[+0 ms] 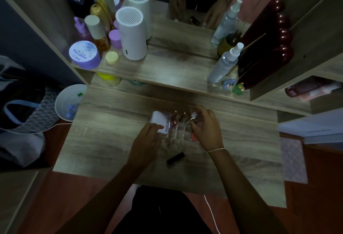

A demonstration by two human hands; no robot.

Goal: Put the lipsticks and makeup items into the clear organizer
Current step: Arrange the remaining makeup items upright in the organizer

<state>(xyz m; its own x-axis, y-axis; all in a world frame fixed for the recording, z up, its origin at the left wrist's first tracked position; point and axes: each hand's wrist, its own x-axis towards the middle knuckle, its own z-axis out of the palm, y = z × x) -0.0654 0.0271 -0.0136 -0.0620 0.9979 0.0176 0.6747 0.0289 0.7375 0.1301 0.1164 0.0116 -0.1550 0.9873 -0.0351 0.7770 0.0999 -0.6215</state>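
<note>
The clear organizer (178,131) stands on the wooden desk in the middle of the view, with several lipsticks (175,117) upright in its slots. A white box (160,123) marked 4U2 sits at its left side. My left hand (148,137) rests on the near corner of that white box, fingers touching it. My right hand (206,126) is curled over the organizer's right end, fingers closed on a small pinkish item (194,137) that is mostly hidden. One black lipstick tube (176,159) lies flat on the desk, just in front of the organizer between my forearms.
A raised shelf behind holds a purple jar (84,54), amber bottles (101,35), a white cylindrical device (131,33) and spray bottles (223,64), with a mirror at the back. A white bin (69,102) stands left of the desk. A white cable (211,213) hangs below.
</note>
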